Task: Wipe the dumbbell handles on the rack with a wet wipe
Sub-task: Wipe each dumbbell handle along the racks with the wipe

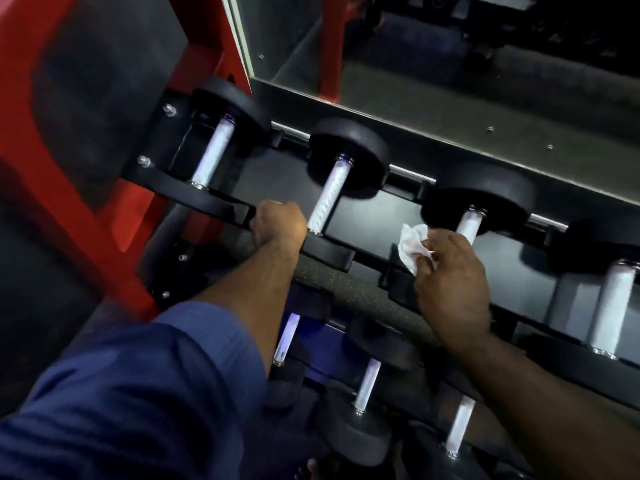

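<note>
A red upright (pixel 69 209) bounds the rack (pixel 374 216) at the far left, and a mirror (pixel 450 57) with a dark lower frame closes off the back edge behind the dumbbell heads. On the upper tier the first dumbbell handle (pixel 213 150) sits hard against the bolted end plate, with little room on its left. A wider strip of bare black tray opens between it and the second dumbbell handle (pixel 329 195). The left hand (pixel 278 223) sits at the front of that gap, knuckles up and fingers curled over the speckled padded rail (pixel 332 275). Its fingertips are hidden, and its forearm runs back to a blue sleeve (pixel 138 393). Beyond the second handle lies another open stretch of tray, and the wet wipe (pixel 412 244) hangs over it, crumpled and white. The right hand (pixel 450 275) pinches the wipe between thumb and fingers, palm turned down and wrist raised above the rail. The wipe is just left of the third dumbbell handle (pixel 471 223) with a small gap showing. Whether a fingertip touches that handle's lower end cannot be told. A fourth dumbbell handle (pixel 616 306) stands well to the right, with clear tray between. The lower-tier handles (pixel 367 386) show beneath the rail.
</note>
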`<state>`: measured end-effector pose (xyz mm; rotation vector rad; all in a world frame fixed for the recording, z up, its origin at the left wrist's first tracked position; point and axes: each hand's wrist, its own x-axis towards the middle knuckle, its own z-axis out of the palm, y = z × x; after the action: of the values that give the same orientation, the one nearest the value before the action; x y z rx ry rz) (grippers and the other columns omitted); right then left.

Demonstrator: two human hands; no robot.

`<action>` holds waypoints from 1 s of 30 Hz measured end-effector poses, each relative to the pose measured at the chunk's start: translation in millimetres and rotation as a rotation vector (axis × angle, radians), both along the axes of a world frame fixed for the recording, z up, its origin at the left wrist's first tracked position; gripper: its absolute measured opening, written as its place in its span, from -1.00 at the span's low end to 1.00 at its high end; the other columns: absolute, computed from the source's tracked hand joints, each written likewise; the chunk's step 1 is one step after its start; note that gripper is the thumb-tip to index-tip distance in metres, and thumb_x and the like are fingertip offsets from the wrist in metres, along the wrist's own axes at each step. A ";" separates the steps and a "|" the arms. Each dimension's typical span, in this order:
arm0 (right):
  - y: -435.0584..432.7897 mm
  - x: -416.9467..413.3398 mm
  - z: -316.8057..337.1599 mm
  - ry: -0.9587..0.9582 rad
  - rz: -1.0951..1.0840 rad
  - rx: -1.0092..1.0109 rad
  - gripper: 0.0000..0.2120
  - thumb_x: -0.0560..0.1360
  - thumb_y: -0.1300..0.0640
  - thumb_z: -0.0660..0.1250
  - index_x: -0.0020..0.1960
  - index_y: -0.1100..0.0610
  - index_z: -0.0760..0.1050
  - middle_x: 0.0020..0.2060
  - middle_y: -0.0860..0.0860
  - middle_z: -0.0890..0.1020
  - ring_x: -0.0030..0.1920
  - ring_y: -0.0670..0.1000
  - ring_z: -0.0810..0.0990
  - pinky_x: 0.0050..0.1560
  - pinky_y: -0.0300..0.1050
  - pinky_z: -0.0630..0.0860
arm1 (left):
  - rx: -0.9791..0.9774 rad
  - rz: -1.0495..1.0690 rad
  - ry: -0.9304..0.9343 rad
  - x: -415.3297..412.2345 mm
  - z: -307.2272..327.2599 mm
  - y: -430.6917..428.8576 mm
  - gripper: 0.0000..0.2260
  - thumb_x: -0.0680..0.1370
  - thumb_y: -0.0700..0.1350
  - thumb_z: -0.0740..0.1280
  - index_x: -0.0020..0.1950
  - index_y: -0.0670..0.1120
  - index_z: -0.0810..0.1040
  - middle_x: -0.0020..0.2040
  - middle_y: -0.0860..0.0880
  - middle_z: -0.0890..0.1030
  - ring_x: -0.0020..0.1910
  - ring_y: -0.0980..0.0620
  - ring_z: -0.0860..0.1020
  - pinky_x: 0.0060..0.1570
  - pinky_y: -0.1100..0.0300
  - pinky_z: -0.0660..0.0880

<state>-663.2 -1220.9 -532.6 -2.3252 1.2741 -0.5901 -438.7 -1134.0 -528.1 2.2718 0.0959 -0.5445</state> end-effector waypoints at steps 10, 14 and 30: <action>8.2 122.2 4.3 -0.007 0.043 0.549 -0.92 0.46 0.11 0.49 -0.06 0.09 0.69 -0.27 -0.09 0.63 -0.22 -0.07 0.58 -0.33 -0.29 0.31 | 0.096 -0.215 0.020 12.6 -6.7 6.1 -0.70 0.69 -0.16 0.13 0.28 -0.26 0.56 0.29 -0.26 0.58 0.30 -0.26 0.51 0.22 0.04 0.43; -1.7 148.4 -11.8 0.053 -0.052 0.810 -0.92 0.34 0.21 0.55 -0.19 0.10 0.69 -0.30 -0.06 0.71 -0.26 -0.06 0.66 -0.25 -0.21 0.56 | 0.106 -0.212 0.053 17.5 -5.7 4.6 -0.69 0.66 -0.14 0.16 0.25 -0.20 0.63 0.35 -0.23 0.58 0.33 -0.28 0.51 0.35 -0.04 0.42; -23.0 143.2 -22.0 0.055 0.194 1.026 -0.71 0.44 0.43 0.44 0.12 0.21 0.65 -0.08 0.06 0.75 -0.19 -0.05 0.70 -0.18 -0.23 0.59 | 0.011 -0.123 0.050 14.5 -7.2 6.7 -0.81 0.64 -0.06 0.19 0.08 -0.01 0.60 0.19 -0.08 0.66 0.20 -0.18 0.56 0.28 -0.07 0.46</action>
<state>-520.1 -1243.9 -554.6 -1.5523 0.9953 0.1899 -424.1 -1127.3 -535.3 2.2863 -0.0164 -0.6670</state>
